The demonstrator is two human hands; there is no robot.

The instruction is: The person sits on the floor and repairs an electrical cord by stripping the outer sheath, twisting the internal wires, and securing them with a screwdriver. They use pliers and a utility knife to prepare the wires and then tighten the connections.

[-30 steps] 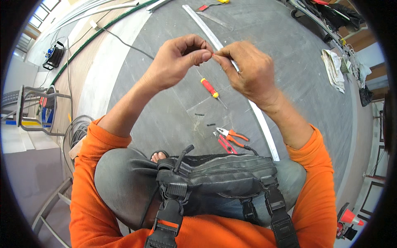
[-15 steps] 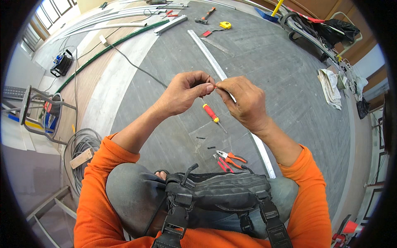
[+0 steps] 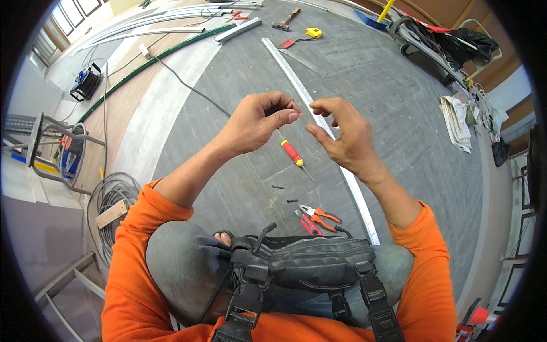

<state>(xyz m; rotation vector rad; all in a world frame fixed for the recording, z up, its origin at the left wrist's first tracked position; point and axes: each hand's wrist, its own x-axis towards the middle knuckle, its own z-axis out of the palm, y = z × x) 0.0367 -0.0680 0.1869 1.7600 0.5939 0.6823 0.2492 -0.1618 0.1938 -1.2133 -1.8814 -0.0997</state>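
My left hand [image 3: 259, 122] pinches a thin wire [image 3: 304, 115] between thumb and forefinger; a short red bit with a bare-looking tip pokes out to the right. Just beside that tip is my right hand [image 3: 347, 137], thumb and fingers parted, with nothing visible in it. On the grey floor below lies a red and yellow screwdriver [image 3: 292, 154], blade toward me. Orange-handled pliers [image 3: 320, 215] and a red-handled hand tool [image 3: 308, 223] lie close together in front of my bag. Two short dark offcuts [image 3: 277, 187] rest between the screwdriver and the pliers.
A long metal channel [image 3: 290, 77] runs under my right hand. Farther off lie a hammer [image 3: 286, 20], a yellow tape measure [image 3: 313, 33] and several metal profiles [image 3: 171, 27]. Coiled cable [image 3: 122, 191] and a stool [image 3: 40, 142] are at left, a loaded trolley [image 3: 427, 54] at right.
My right hand has let go at the wire's end and drawn back to the right, its fingers spreading. The left hand keeps its pinch, and the red wire end now shows.
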